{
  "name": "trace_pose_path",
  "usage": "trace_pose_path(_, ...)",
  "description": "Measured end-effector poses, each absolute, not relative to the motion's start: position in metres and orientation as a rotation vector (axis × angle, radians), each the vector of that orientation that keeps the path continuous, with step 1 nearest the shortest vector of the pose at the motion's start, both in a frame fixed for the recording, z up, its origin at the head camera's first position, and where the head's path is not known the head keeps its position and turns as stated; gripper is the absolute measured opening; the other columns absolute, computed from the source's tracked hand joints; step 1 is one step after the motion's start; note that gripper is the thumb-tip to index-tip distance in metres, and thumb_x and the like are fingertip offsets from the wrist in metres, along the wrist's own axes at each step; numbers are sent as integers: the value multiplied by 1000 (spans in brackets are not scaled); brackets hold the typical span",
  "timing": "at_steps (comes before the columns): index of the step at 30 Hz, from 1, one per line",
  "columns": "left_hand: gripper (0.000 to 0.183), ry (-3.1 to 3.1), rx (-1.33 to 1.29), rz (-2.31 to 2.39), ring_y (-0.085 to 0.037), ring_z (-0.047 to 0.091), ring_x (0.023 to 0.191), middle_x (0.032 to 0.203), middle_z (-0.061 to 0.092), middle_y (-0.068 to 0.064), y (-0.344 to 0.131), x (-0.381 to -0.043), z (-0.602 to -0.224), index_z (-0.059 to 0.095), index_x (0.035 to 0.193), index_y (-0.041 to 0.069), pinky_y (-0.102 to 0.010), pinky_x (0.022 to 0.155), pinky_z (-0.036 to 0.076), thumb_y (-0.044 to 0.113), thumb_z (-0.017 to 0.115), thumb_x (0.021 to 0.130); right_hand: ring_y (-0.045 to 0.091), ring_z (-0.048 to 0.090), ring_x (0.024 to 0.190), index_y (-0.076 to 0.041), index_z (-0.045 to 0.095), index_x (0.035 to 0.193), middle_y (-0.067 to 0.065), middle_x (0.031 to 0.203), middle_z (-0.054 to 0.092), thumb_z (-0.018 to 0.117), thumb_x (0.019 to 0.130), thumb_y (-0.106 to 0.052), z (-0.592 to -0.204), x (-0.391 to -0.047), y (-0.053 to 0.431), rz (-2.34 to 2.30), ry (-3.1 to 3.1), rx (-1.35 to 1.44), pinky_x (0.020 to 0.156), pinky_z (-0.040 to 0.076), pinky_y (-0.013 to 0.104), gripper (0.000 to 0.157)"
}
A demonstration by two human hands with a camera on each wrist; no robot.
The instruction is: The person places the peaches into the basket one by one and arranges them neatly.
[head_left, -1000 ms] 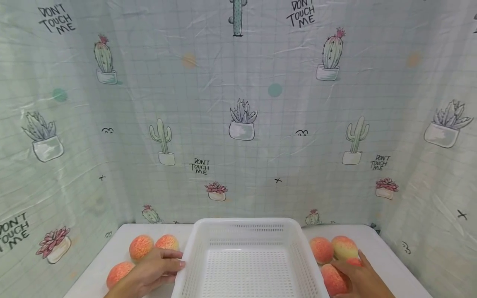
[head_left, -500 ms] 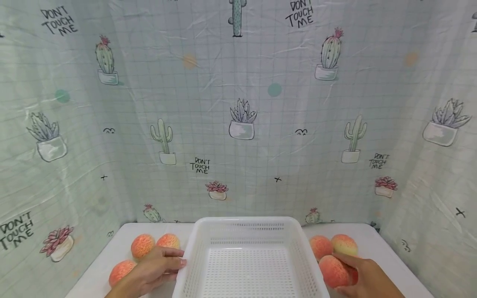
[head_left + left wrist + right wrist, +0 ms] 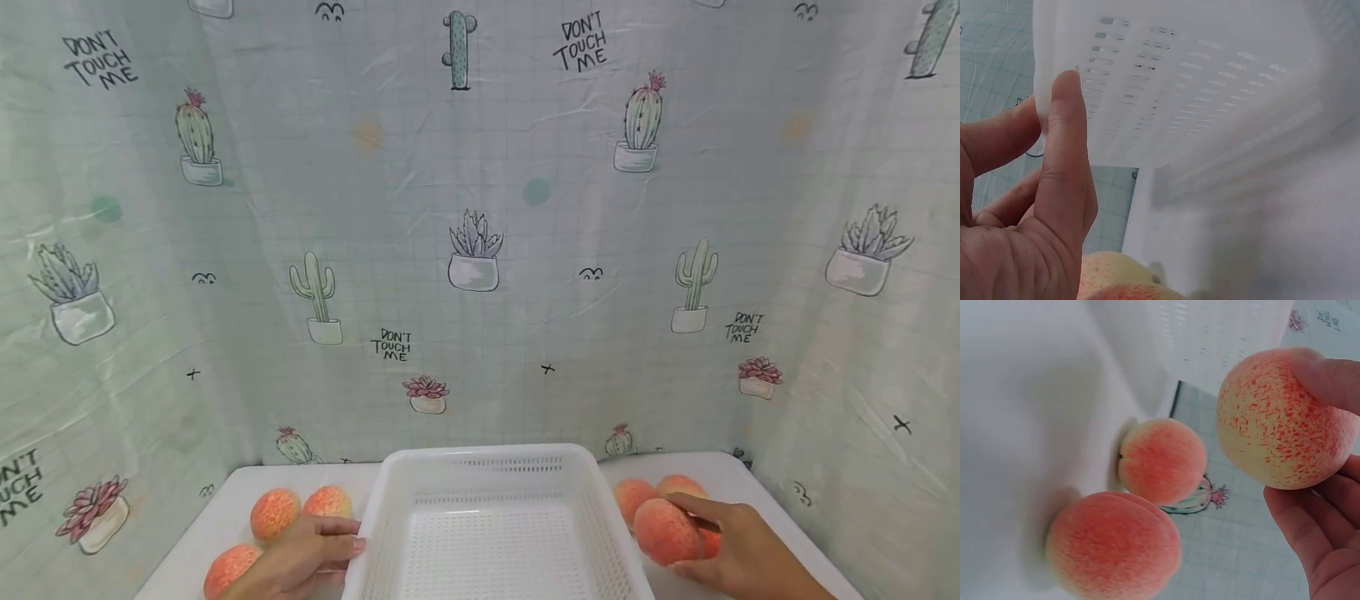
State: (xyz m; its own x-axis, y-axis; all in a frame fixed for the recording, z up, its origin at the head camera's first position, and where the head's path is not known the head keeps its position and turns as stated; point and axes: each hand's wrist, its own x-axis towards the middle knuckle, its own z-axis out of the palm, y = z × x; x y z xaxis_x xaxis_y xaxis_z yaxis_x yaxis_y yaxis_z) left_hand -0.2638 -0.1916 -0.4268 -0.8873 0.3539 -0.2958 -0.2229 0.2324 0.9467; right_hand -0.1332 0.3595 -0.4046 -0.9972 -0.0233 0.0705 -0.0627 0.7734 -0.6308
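A white plastic basket with slotted walls stands in the middle of the table, with nothing in it in the head view. At its left rim, my left hand pinches the edge, one finger lying along the outer wall in the left wrist view. To the right of the basket, my right hand holds a red-and-yellow peach between thumb and fingers. In the right wrist view this peach is raised clear of two others, a nearer peach and a farther peach.
Beside my left hand lie three peaches: one at the back, one near the rim and one in front. Several more, including a rear peach, are on the right. A cactus-print curtain encloses the white table.
My right hand has gripped a peach and lifted it slightly up from the right-hand group. The left hand stays at the basket's rim. The head view has shifted slightly.
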Motion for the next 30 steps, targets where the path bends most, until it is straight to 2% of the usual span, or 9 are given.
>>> trace_pose_path(7, 69, 2061, 52, 1695, -25, 72, 105, 122, 74, -11, -189, -266, -428, 52, 142, -13, -46, 90, 62, 23, 82, 91, -7, 64, 98, -4, 61, 142, 7, 123, 75, 91, 79, -39, -399, -132, 360, 959, -2803, 246, 74, 58, 20, 78)
trace_pose_path(14, 67, 2137, -146, 1659, -25, 69, 100, 131, 68, -21, -180, -267, -425, 54, 142, -8, -46, 87, 62, 22, 84, 89, -7, 67, 95, -9, 67, 135, -5, 114, 76, 89, 82, -32, -392, -133, 352, 908, -2681, 370, 73, 60, 22, 62)
trace_pose_path(19, 69, 2154, -143, 1651, -26, 66, 100, 130, 68, -18, -182, -268, -423, 56, 141, -6, -42, 86, 62, 24, 85, 87, -4, 69, 93, -16, 69, 128, -10, 110, 75, 91, 80, -27, -388, -138, 347, 920, -2623, 475, 76, 61, 22, 54)
trace_pose_path(24, 67, 2134, -106, 1687, -25, 67, 100, 129, 69, -17, -184, -268, -423, 57, 139, -7, -41, 86, 62, 23, 85, 87, -6, 68, 96, -12, 70, 128, -5, 116, 77, 94, 76, -33, -387, -146, 344, 899, -2648, 473, 78, 61, 20, 61)
trace_pose_path(30, 67, 2102, -135, 1706, -25, 70, 100, 131, 69, -19, -183, -267, -425, 56, 140, -6, -46, 88, 62, 22, 85, 88, -7, 67, 97, -8, 69, 133, 3, 121, 77, 93, 75, -36, -385, -153, 340, 923, -2749, 416, 79, 59, 18, 69)
